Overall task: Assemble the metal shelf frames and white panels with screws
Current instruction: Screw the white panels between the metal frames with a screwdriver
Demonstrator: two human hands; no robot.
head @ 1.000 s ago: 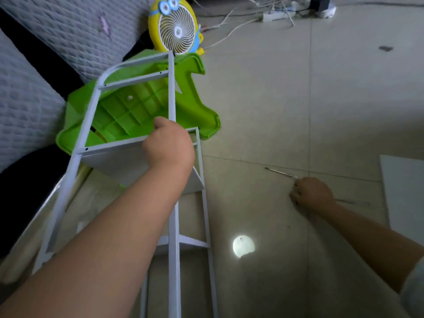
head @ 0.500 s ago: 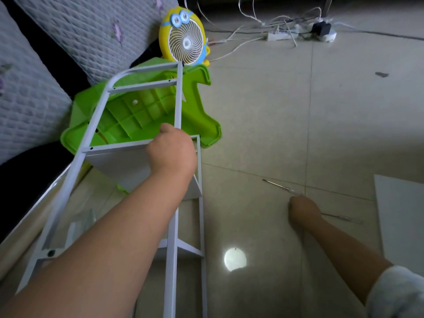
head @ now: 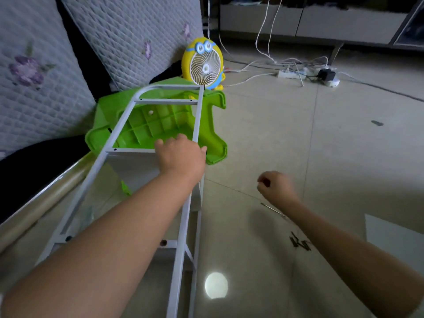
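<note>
A white metal shelf frame [head: 119, 134] lies tilted across the left, its top end over a green stool. A white panel [head: 135, 167] sits under its middle crossbar. My left hand [head: 181, 156] grips the frame where that crossbar meets the right upright. To the right, my right hand [head: 275, 187] hovers above the floor with its fingertips pinched on something small and dark, seemingly a screw. Below it lie a thin metal screwdriver [head: 273, 210] and several dark screws [head: 300, 243]. A second white panel [head: 394, 239] lies flat at the right edge.
The overturned green plastic stool [head: 160, 125] lies under the frame's top. A yellow desk fan [head: 204, 65] stands behind it. Quilted cushions [head: 34, 88] fill the left. A power strip [head: 291, 74] with loose cables lies on the tiled floor at the back.
My right hand has lifted off the floor beside the screwdriver and come up toward the frame, fingers pinched. The view has tilted up. My left hand stays on the frame.
</note>
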